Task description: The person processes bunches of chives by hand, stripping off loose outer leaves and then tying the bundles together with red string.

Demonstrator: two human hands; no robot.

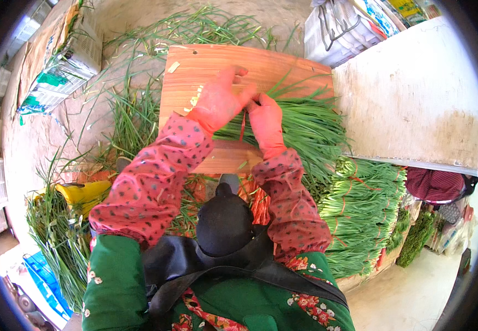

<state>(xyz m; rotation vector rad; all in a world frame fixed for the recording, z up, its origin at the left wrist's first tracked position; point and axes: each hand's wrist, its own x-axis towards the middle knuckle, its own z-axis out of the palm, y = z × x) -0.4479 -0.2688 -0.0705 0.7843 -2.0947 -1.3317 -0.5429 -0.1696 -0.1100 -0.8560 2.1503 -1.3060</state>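
Observation:
A bunch of long green leaves, likely garlic chives (311, 122), lies across a wood-grain board (243, 62) in front of me. A thin red tie (243, 126) goes around the bunch near its left part. My right hand (267, 120), in an orange-red rubber glove, pinches at the tie above the leaves. My left hand (224, 99), gloved alike, is beside it with its fingertips meeting the right ones. Whether the left fingers also grip the tie is hidden. Pale trimmings (195, 98) lie on the board by the left wrist.
Tied green bunches (359, 215) are stacked at my right, below a whitish tabletop (412, 95). Loose leaves (135, 120) litter the floor to the left. Red strips (259, 202) hang below the board. A white plastic crate (73, 58) stands at upper left.

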